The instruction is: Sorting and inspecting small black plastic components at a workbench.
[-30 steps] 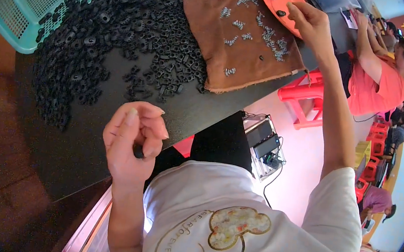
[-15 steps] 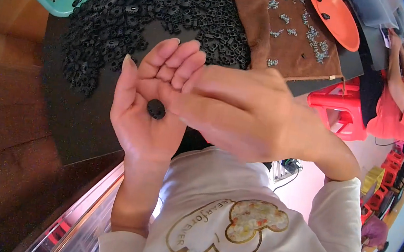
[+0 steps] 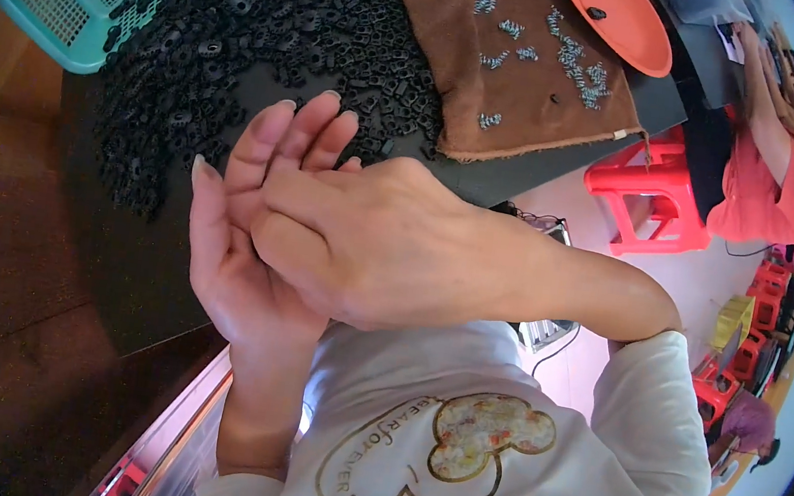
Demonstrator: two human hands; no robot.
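Small black plastic parts [image 3: 277,15] lie heaped on the dark table [image 3: 139,291], past the left hand [image 3: 240,273], palm up with loose, slightly curled fingers. The right hand [image 3: 369,235] bends its fingers over that palm, so I can't tell what's between. Little springs [image 3: 595,86] sit on brown cloth [image 3: 521,124] beside an orange plate [image 3: 632,29].

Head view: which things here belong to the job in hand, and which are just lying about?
Likely in use:
left hand, palm up; right hand over it, anything between them hidden
black parts heaped on the table
green basket with more parts
silver springs on the brown cloth
orange plate with small black pieces

Probably just around:
red stool beside the table
other stools farther back
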